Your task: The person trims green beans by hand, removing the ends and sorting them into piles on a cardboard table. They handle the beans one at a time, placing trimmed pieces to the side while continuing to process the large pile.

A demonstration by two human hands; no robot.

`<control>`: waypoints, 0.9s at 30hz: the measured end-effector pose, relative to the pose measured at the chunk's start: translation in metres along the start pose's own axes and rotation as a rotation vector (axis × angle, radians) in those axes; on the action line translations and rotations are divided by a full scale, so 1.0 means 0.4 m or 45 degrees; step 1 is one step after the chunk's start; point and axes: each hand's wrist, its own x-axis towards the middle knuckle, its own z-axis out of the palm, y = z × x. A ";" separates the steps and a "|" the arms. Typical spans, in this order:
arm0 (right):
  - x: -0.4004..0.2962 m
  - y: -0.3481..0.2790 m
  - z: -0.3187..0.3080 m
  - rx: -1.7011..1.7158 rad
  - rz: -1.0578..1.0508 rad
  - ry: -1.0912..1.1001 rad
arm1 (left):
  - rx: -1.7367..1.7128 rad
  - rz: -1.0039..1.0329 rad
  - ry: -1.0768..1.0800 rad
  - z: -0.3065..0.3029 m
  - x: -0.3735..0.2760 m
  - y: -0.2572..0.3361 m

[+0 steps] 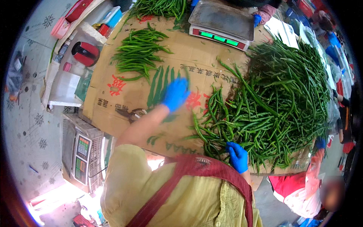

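My left hand (177,94), in a blue glove, is over the middle of a cardboard sheet (170,133) printed with peppers and characters. It is blurred, and a thin green shape shows at its fingertips; whether it holds a pepper I cannot tell. Beyond it, a small heap of long green chili peppers (140,52) lies roughly aligned. My right hand (237,157), also gloved in blue, has bent fingers at the near edge of a large loose pile of green chili peppers (272,113). Its fingertips meet the peppers there, but a grip is not clear.
A weighing scale (221,21) with lit green displays stands at the far side, beside another person's blue-gloved hand (257,20). More peppers (161,8) lie at the far left. A red container (85,54) and a second scale (82,159) are left of the table.
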 end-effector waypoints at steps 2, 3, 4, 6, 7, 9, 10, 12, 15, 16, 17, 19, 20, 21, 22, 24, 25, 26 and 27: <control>-0.006 -0.003 -0.003 0.011 -0.010 0.009 | -0.420 -0.077 -0.122 0.005 -0.004 0.031; -0.013 -0.007 -0.007 0.030 0.013 0.016 | -0.541 -0.167 0.137 0.018 0.015 0.021; -0.020 -0.012 -0.016 0.038 0.039 0.026 | -0.673 -0.267 0.394 0.035 0.049 0.002; -0.024 -0.008 -0.018 0.038 -0.024 0.022 | -0.274 -0.370 0.639 0.100 0.098 -0.025; -0.022 0.000 -0.013 0.052 -0.115 0.038 | 0.211 -0.447 0.472 0.114 0.099 0.028; -0.017 -0.017 -0.020 -0.061 -0.189 0.006 | -0.713 -0.194 0.149 0.159 0.101 0.110; -0.017 -0.026 -0.015 -0.038 -0.220 0.004 | -0.703 -0.026 0.105 0.160 0.083 0.168; -0.033 -0.017 -0.045 -0.058 -0.272 0.023 | -0.674 0.293 0.034 0.153 0.036 0.276; -0.045 0.009 -0.106 -0.134 -0.303 0.142 | -1.165 -0.245 -0.146 0.093 0.007 0.267; -0.039 0.020 -0.151 -0.137 -0.296 0.218 | -1.153 -0.284 -0.058 0.073 -0.010 0.249; -0.022 0.026 -0.189 -0.139 -0.291 0.290 | -1.140 -0.327 0.033 0.054 -0.028 0.228; 0.040 0.029 -0.247 -0.259 -0.292 0.520 | -1.132 -0.338 0.123 0.040 -0.069 0.224; 0.083 0.017 -0.272 -0.338 -0.370 0.621 | -1.141 -0.304 0.124 0.042 -0.084 0.225; 0.131 -0.009 -0.292 -0.415 -0.452 0.723 | -1.148 -0.269 0.128 0.037 -0.100 0.226; 0.179 -0.054 -0.317 -0.646 -0.627 0.862 | -1.174 -0.247 0.103 0.024 -0.112 0.256; 0.256 -0.065 -0.362 -1.101 -0.651 0.875 | -1.225 -0.197 0.062 -0.010 -0.142 0.357; 0.290 -0.011 -0.371 -1.316 -0.474 0.758 | -1.185 -0.178 0.027 -0.015 -0.149 0.383; 0.303 0.021 -0.383 -1.517 -0.278 0.636 | -1.145 -0.154 -0.011 -0.019 -0.154 0.405; 0.295 0.023 -0.398 -1.321 -0.250 0.630 | -1.105 -0.117 -0.055 -0.025 -0.159 0.421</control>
